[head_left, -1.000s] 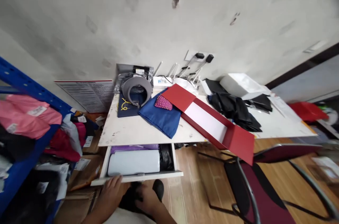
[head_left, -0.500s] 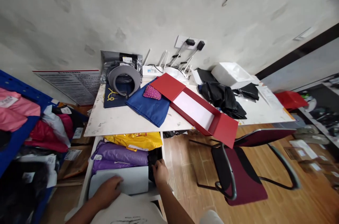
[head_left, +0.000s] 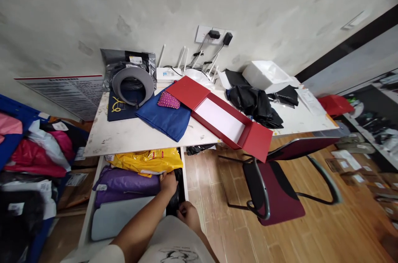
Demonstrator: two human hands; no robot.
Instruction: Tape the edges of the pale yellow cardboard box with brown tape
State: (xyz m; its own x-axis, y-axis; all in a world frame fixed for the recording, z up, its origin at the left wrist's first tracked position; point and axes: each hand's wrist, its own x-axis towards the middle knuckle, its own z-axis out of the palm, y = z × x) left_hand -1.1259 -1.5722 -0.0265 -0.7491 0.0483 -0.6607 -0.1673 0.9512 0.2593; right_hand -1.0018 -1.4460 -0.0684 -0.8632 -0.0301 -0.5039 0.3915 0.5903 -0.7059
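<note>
The white, box-shaped drawer [head_left: 185,176] is already open; the glossy yellow, flat plastic parcel [head_left: 144,160] and crumpled black plastic bag [head_left: 173,203] remain inside, not lifted out. Left hand [head_left: 168,183] touches between them, right hand [head_left: 189,214] curls beside the bag; I cannot tell either grip

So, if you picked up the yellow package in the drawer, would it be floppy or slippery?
The yellow package would probably bend and sag, because its wrapping is creased. It might feel a bit slippery, since its surface shines like plastic.
</note>
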